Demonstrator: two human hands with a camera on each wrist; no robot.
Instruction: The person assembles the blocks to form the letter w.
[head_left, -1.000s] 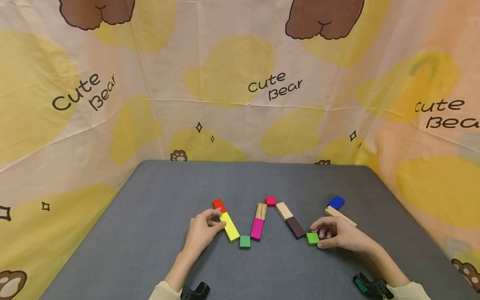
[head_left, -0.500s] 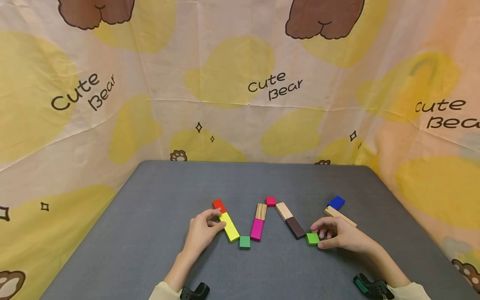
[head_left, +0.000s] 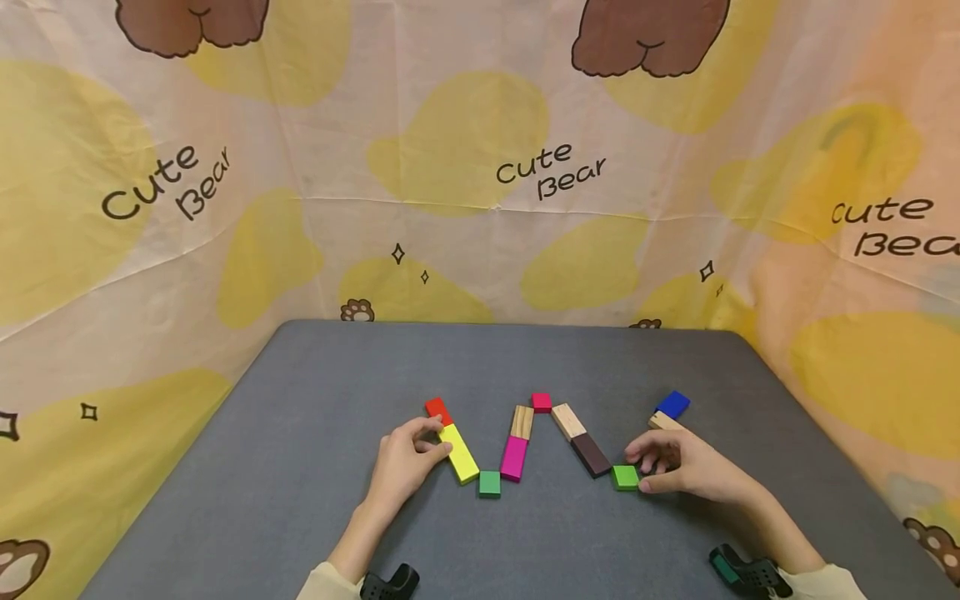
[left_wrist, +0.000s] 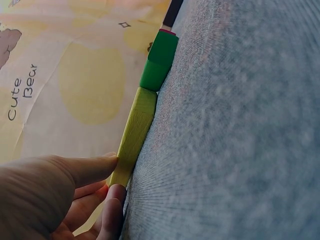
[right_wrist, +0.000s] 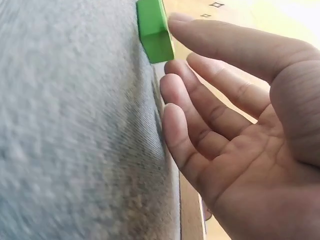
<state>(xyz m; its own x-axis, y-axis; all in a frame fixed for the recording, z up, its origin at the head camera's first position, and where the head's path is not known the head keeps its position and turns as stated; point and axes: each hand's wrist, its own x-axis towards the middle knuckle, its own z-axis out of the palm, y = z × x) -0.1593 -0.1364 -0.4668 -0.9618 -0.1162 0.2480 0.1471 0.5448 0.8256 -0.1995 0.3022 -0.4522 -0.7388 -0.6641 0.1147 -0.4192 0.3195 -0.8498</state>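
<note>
My left hand touches the left side of a yellow block with its thumb and fingertips, where that block meets a red block. In the left wrist view, the thumb lies against the yellow block, whose far end meets a green block. My right hand is beside a bright green cube, fingers loosely bent and nothing gripped. The right wrist view shows the thumb tip right at the edge of the bright green cube; the palm holds nothing.
The zigzag line continues with a magenta block, a striped wooden block, a crimson cube, a pale wooden block and a dark brown block. Behind the right hand lie a blue block and a partly hidden wooden block.
My right hand has shifted slightly right, away from the bright green cube, and now covers more of the wooden block behind it. The left hand and the blocks stay where they were.
</note>
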